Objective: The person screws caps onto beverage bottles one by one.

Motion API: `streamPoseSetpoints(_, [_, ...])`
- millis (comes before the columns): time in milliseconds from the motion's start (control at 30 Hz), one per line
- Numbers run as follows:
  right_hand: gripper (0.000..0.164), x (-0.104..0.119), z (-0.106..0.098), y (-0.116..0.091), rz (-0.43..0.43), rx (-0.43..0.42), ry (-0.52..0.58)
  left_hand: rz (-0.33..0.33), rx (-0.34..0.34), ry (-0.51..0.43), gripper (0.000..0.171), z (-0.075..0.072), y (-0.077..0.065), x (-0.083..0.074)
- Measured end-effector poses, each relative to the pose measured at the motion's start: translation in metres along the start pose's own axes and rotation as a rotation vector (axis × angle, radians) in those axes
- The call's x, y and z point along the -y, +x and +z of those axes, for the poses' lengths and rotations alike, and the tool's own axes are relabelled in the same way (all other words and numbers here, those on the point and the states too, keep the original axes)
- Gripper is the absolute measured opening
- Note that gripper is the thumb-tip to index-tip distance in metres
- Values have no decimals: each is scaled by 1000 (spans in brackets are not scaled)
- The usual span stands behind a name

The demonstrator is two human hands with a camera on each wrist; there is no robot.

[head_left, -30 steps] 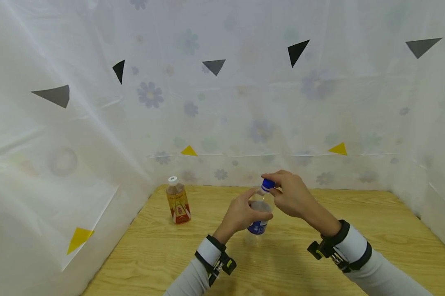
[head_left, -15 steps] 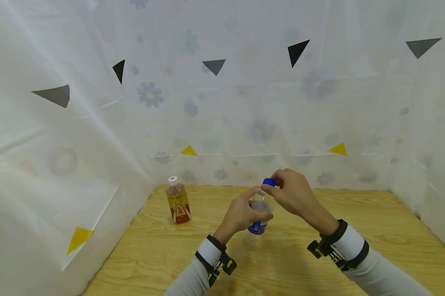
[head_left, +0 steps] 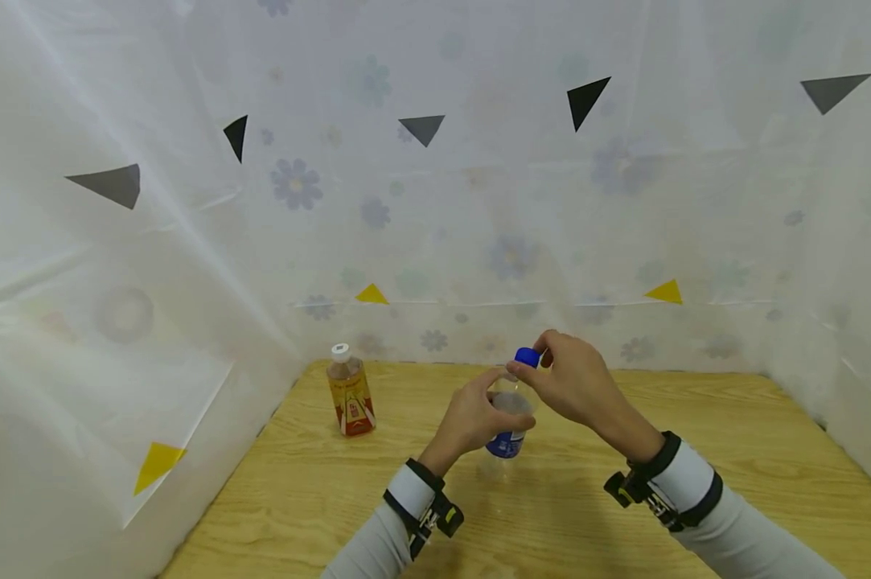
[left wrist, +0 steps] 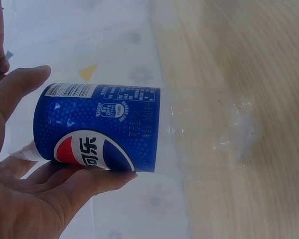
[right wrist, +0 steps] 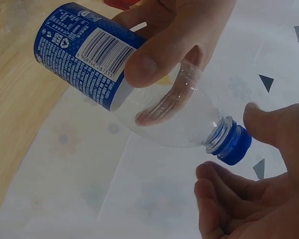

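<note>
A clear plastic cola bottle with a blue label and a blue cap is held near the middle of the table, cap end up and slightly tilted. My left hand grips it, thumb and fingers curled round the label and the clear shoulder. The right hand is at the cap; in the right wrist view its thumb and fingers lie either side of it, with gaps showing. The cap sits on the neck. No liquid is plain in the bottle, and whether its base touches the table cannot be told.
To the left on the wooden table stands a second bottle, with amber contents, a yellow-red label and a white cap. Translucent floral sheeting with black, grey and yellow triangles rises behind and at both sides.
My right hand has turned about the cap: its thumb has come round to the front of the neck and the fingers have shifted to the far right side. The left hand stays put.
</note>
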State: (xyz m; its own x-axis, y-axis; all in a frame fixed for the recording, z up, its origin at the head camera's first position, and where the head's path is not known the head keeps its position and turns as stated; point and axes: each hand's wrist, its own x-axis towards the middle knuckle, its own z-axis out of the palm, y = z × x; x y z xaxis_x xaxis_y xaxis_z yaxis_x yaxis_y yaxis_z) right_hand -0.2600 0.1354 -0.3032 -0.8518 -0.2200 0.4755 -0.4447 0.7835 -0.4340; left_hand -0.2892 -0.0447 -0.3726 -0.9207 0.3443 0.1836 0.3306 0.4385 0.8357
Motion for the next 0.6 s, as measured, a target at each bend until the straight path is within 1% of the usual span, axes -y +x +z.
streamPoseSetpoints(100, [72, 0, -1, -2, 32, 56, -27, -1, 3, -10, 70, 0, -1, 0])
streamPoseSetpoints(133, [80, 1, -1, -2, 29, 66, -29, 0, 5, -12, 69, 1, -1, 0])
streamPoseSetpoints(200, [84, 1, -2, -3, -5, 68, -25, 6, 7, -8, 67, 1, -1, 0])
streamPoseSetpoints(267, [77, 1, -4, -4, -60, 56, -2, 12, 8, -4, 67, 2, 0, 1])
streamPoseSetpoints(400, [56, 5, -9, -6, -165, 49, 58, 21, 6, 11, 66, 2, 3, 0])
streamPoseSetpoints(500, [48, 7, -10, -6, -166, 60, 88, 28, 4, 11, 62, 2, 4, 0])
streamPoseSetpoints(600, [46, 7, -7, -6, -148, 58, 100, 31, 4, 0, 60, 1, 3, 0])
